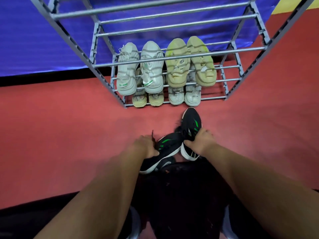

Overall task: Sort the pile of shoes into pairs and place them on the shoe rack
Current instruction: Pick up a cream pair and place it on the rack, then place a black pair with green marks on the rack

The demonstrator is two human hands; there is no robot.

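Two black sneakers with green stripes and white soles are held above the red floor, in front of the grey metal shoe rack (172, 58). My left hand (145, 145) grips the left black sneaker (165, 152), which lies tilted on its side. My right hand (201, 141) grips the right black sneaker (190, 125) with its toe toward the rack. The two sneakers touch in the middle. On a rack shelf stand a white pair (140, 69) and a beige pair (189, 62). Below them sit a cream pair (147, 99) and a grey-white pair (184, 96).
The upper rack bars (155, 16) carry no shoes. A blue mat (34, 40) lies behind the rack. The red floor (69, 126) stretches to both sides. My dark clothing (181, 195) fills the bottom centre.
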